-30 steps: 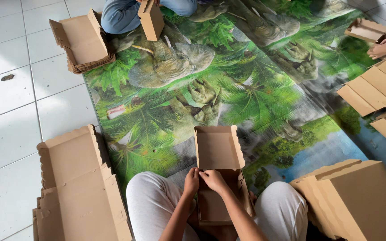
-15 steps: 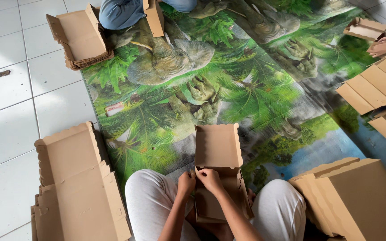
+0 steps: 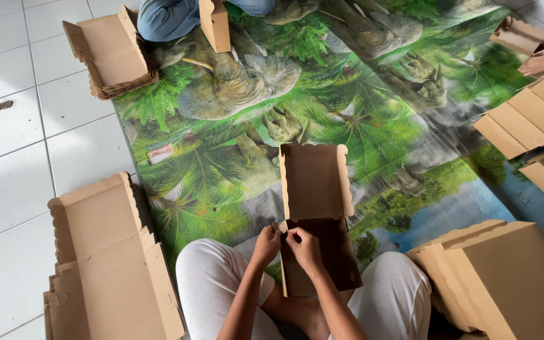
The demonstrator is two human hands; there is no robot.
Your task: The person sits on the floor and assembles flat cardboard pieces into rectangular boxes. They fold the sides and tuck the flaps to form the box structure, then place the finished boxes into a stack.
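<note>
Fingers (image 3: 283, 234) hide box (image 3: 315, 189) corner; folded stack (image 3: 111, 271) cut off below.

A brown cardboard box (image 3: 315, 214) with scalloped flaps lies open on the lap. Flat brown box stacks (image 3: 105, 252) sit left and right (image 3: 505, 271); another open box (image 3: 111, 50) rests far left on the floor.

White tiled floor (image 3: 14, 157), jungle-print mat (image 3: 347, 107)

open mat (image 3: 234, 157) ahead; cardboard stacks (image 3: 111, 264) flank both knees
</note>
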